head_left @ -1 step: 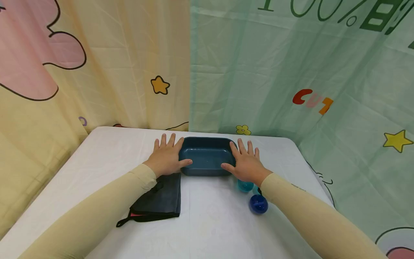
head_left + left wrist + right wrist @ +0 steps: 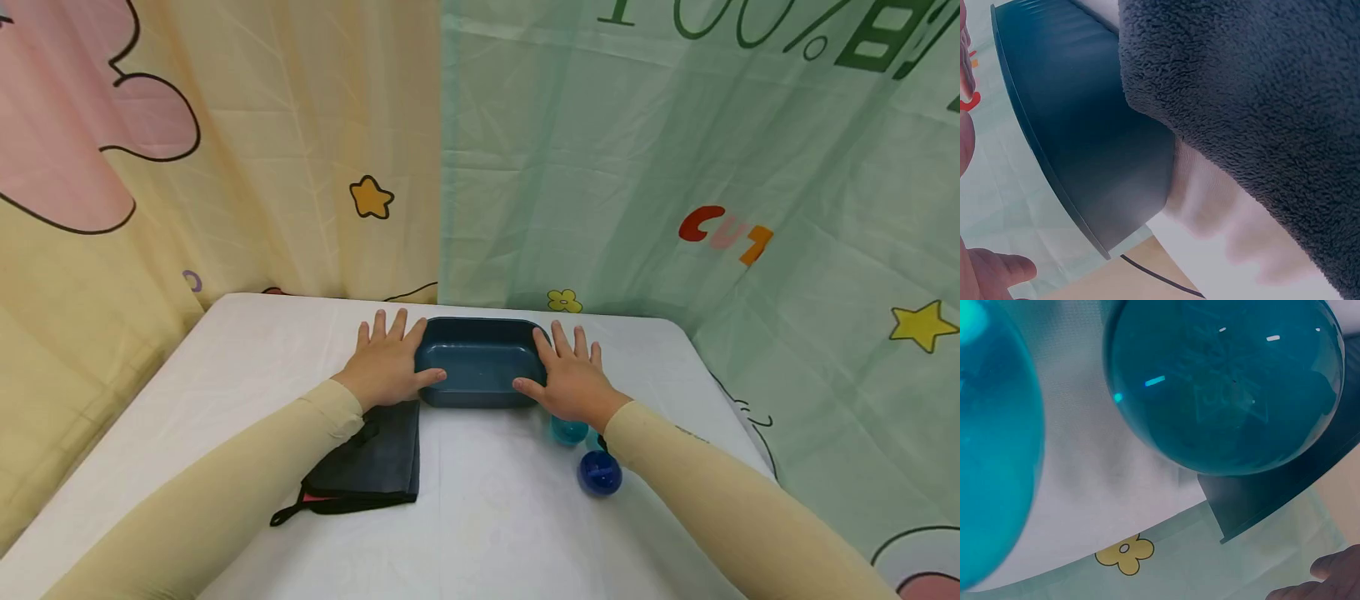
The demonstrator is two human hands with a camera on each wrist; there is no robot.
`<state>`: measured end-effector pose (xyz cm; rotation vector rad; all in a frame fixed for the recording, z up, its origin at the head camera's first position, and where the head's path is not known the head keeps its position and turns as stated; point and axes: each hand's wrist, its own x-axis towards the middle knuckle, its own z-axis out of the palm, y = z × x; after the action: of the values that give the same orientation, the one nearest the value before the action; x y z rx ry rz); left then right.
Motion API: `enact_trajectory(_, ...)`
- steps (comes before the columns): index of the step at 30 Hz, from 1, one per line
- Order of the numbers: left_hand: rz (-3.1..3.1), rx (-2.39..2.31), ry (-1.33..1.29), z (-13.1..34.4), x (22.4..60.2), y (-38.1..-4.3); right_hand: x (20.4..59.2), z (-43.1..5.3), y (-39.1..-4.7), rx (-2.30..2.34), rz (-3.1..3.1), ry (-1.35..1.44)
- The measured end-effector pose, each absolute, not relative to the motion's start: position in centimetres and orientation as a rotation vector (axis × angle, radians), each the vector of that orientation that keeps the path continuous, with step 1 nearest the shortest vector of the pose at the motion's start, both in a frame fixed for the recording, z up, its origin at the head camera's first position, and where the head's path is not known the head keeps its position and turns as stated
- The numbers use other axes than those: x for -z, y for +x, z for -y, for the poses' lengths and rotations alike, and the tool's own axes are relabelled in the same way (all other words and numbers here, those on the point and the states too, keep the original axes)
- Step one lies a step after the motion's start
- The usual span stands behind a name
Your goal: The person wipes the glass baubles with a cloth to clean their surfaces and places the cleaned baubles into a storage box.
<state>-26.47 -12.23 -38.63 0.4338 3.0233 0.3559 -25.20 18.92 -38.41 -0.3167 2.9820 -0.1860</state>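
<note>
A dark blue rectangular plastic tub (image 2: 480, 395) stands near the far side of the table with its hollow facing up. My left hand (image 2: 384, 367) lies along its left end, fingers straight and spread, thumb over the front corner. At the opposite end, my right hand (image 2: 573, 379) mirrors it, its fingers spread and its thumb reaching over the rim. Under my left wrist lies a folded dark grey cloth (image 2: 375, 467) with a black loop; the left wrist view shows its fleecy pile (image 2: 1241, 81). Clear teal balls (image 2: 1229, 394) fill much of the right wrist view.
Beside my right wrist sit a teal ball (image 2: 568, 431) and a dark blue ball (image 2: 600, 473); another teal one is partly hidden by the sleeve. The white table (image 2: 480, 533) reaches back to patterned yellow and green curtains (image 2: 525, 167).
</note>
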Motion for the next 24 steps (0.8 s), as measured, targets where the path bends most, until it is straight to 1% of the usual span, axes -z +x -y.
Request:
enact_trajectory(6,-3.022,-0.368,0.446,12.1,38.4,-26.4,38.5,-19.5,-25.2,0.21,-2.977,-0.324)
enact_trajectory(12,-3.047,-0.382,0.512,13.1,37.1,-25.5,37.4,-20.6,-24.7,0.276,-2.983,-0.383)
enact_trajectory(19,-3.043,-0.458,0.665,15.0,36.2,-21.7,36.8,-22.8,-22.6,0.3,-2.922,-0.439)
enact_trajectory(24,-2.936,-0.332,0.739,15.5,36.9,-19.3,37.1,-23.6,-21.4,0.103,-2.85,-0.545)
